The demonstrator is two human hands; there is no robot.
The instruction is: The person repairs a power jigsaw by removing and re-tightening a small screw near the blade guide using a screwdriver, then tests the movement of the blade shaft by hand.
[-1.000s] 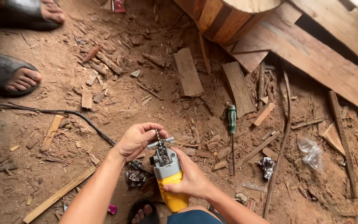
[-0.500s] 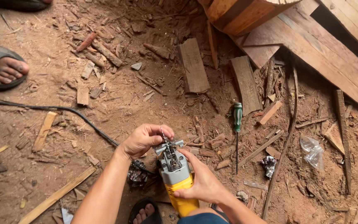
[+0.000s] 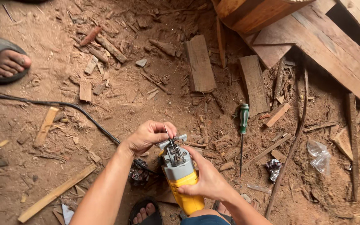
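A yellow power tool with a grey metal head (image 3: 179, 168) points away from me, low in the middle of the view. My right hand (image 3: 205, 177) wraps around its yellow body from the right. At the tool's front tip, my left hand (image 3: 148, 136) pinches a small thin metal piece (image 3: 166, 131) between thumb and fingers, just beside a short metal crossbar on the head.
A green-handled screwdriver (image 3: 242, 132) lies on the dirt to the right. A black cable (image 3: 63, 107) runs in from the left. Wood offcuts and planks (image 3: 199, 63) litter the ground. Another person's sandalled foot (image 3: 5, 62) rests at the left edge; my own foot (image 3: 146, 211) shows below.
The view has shifted, so everything sits lower and further right. My left hand has closed its fingertips on the small piece at the tool's tip. My right hand keeps its hold.
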